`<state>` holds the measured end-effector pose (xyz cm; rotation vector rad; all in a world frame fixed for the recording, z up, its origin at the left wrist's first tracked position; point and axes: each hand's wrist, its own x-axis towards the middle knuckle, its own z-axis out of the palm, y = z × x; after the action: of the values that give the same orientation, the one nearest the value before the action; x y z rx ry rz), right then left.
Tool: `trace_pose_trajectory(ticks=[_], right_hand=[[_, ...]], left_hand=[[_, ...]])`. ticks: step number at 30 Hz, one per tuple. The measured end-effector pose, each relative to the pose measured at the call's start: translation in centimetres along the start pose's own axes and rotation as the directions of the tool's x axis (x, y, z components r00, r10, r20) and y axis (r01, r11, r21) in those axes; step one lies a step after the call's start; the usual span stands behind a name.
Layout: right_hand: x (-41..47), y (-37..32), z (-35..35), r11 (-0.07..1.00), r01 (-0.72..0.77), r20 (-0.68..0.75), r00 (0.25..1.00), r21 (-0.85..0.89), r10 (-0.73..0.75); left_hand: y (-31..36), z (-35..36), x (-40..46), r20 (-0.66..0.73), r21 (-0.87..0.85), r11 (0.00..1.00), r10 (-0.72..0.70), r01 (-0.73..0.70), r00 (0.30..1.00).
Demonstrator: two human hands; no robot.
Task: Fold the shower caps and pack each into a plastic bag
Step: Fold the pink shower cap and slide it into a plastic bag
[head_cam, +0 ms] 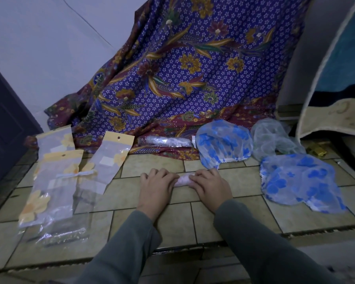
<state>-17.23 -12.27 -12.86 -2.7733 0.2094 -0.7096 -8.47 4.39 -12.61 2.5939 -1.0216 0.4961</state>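
The scene is dim, with a cool bluish cast and no light source in view. Lighting is soft and even; the hands throw only faint shadows on the tiled floor. Weak glare glints on the plastic bags at the left. The dark door at the far left loses detail in shadow. Wide-angle distortion bends the tile lines and stretches the sleeves at the near edge. Near corners look soft and slightly smeared
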Motion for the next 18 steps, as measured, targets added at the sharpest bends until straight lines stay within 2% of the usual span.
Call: trace_pose_trajectory(ticks=[11, 15, 18], right_hand=[[1.3, -0.5, -0.3, 0.999, -0.042, 0.176, 0.983, -0.027, 0.046], [1.7, -0.7, -0.6, 0.999, -0.020, 0.215, 0.976, -0.027, 0.025], [1.0, -0.4, -0.3, 0.994, 0.099, 0.146, 0.985, -0.052, -0.090]], left_hand=[[0.6, -0.4, 0.3, 0.148, -0.044, 0.996, -0.075, 0.082, 0.986], [0.3, -0.8, 0.5, 0.190, -0.011, 0.999, -0.037, 0.039, 0.981], [0.0, -1.2, 0.2, 0.177, -0.068, 0.998, -0.002, 0.014, 0.984]])
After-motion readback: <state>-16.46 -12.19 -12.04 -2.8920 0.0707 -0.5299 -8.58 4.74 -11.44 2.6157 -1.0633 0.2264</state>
